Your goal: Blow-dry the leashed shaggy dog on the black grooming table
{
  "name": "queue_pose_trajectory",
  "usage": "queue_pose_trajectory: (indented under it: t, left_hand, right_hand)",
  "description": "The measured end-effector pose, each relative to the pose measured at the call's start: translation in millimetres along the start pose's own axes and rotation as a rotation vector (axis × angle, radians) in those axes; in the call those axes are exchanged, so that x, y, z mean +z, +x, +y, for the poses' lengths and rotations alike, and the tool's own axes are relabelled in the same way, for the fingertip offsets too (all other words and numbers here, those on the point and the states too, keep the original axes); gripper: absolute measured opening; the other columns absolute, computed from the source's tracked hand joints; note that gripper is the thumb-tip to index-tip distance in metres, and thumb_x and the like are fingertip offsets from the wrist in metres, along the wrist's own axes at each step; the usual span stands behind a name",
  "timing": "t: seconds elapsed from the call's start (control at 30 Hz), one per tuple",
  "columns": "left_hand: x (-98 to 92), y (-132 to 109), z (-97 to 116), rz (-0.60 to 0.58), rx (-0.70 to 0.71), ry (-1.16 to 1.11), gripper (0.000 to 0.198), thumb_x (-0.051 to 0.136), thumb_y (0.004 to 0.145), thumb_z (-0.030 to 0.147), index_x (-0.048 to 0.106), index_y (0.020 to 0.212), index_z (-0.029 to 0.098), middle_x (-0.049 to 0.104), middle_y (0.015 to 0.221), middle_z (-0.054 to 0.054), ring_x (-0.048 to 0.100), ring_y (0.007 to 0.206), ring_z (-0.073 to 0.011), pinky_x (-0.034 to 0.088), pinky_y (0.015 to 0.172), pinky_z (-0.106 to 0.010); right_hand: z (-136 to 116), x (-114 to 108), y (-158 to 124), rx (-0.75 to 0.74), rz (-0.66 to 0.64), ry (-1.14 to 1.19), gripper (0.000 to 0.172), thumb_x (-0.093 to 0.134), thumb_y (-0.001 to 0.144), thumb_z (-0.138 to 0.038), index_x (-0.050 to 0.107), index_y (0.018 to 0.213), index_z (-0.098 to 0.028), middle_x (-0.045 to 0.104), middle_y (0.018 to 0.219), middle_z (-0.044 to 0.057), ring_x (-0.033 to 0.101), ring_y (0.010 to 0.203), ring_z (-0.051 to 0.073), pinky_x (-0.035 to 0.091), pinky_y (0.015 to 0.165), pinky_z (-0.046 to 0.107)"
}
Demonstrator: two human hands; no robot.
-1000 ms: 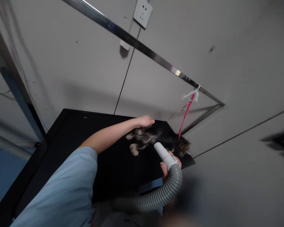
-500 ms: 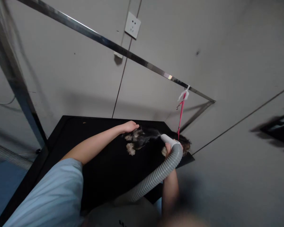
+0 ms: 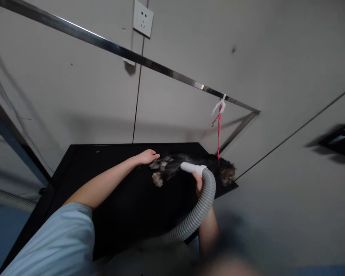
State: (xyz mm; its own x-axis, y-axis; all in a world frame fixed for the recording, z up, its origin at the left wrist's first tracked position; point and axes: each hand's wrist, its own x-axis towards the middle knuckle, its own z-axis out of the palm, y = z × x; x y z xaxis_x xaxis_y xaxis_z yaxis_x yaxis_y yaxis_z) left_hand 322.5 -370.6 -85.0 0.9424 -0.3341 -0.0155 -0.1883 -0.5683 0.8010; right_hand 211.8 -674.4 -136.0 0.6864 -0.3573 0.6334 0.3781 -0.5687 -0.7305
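A small black-and-tan dog (image 3: 172, 166) stands on a black table (image 3: 123, 214), its head to the right. At its rear end, my left hand (image 3: 148, 156) is closed, with fingers and thumb pinched on the dog; the exact part gripped, perhaps the tail, is too small to make out. My right hand (image 3: 199, 182) is wrapped round the white nozzle (image 3: 192, 167) of a dryer, partly hidden behind the grey ribbed hose (image 3: 204, 203). The nozzle's tip points left at the fur on the dog's back and side. A pink leash (image 3: 219, 134) runs down to the dog's neck.
A metal bar (image 3: 103, 42) crosses above the table, with the leash tied to it by a white strip (image 3: 222, 105). Behind is a grey wall with a socket (image 3: 143, 19). Another ribbed hose (image 3: 11, 198) lies at the far left.
My right hand has brought the nozzle left along the dog, and it now points more level toward the hindquarters. My left hand stays at the rear end. The view has shifted slightly.
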Motion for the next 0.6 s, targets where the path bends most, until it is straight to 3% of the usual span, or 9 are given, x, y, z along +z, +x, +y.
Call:
queue_pose_trajectory:
  t: [0.13,0.27,0.43,0.6]
  left_hand:
    - [-0.3,3,5,0.016,-0.014,-0.037,0.046,0.067,0.086,0.045,0.048,0.053,0.02,0.045,0.051,0.003,0.037,0.05,-0.011,0.024,0.053,-0.027]
    - [2.7,4,6,0.025,-0.023,-0.052,0.048,0.068,0.085,0.044,0.045,0.051,0.02,0.041,0.049,0.003,0.034,0.05,-0.0103,0.022,0.052,-0.027]
    - [9.5,3,-4,-0.009,-0.028,-0.045,0.046,0.059,0.092,0.044,0.044,0.056,0.021,0.04,0.05,0.004,0.032,0.047,-0.0096,0.022,0.05,-0.026]
    - [20.9,-4,-20,-0.067,-0.039,-0.149,0.048,0.061,0.088,0.057,0.048,0.059,0.02,0.039,0.052,0.005,0.03,0.047,-0.0086,0.021,0.048,-0.025]
  right_hand:
    - [-2,18,-34,0.028,-0.157,0.09,0.054,0.077,0.076,-0.039,0.062,0.123,-0.017,0.07,0.123,0.012,0.066,0.112,0.027,0.049,0.108,0.047]
    - [1,51,-63,0.064,-0.268,0.211,0.059,0.079,0.073,-0.038,0.059,0.126,-0.02,0.068,0.126,0.01,0.067,0.112,0.027,0.052,0.104,0.046]
    - [20,90,-90,0.125,-0.337,0.279,0.062,0.086,0.058,-0.042,0.065,0.114,-0.023,0.073,0.115,0.005,0.069,0.103,0.026,0.056,0.096,0.042]
    - [35,99,-109,0.194,-0.295,0.301,0.059,0.082,0.06,-0.039,0.064,0.114,-0.023,0.073,0.108,0.004,0.069,0.095,0.024,0.057,0.089,0.042]
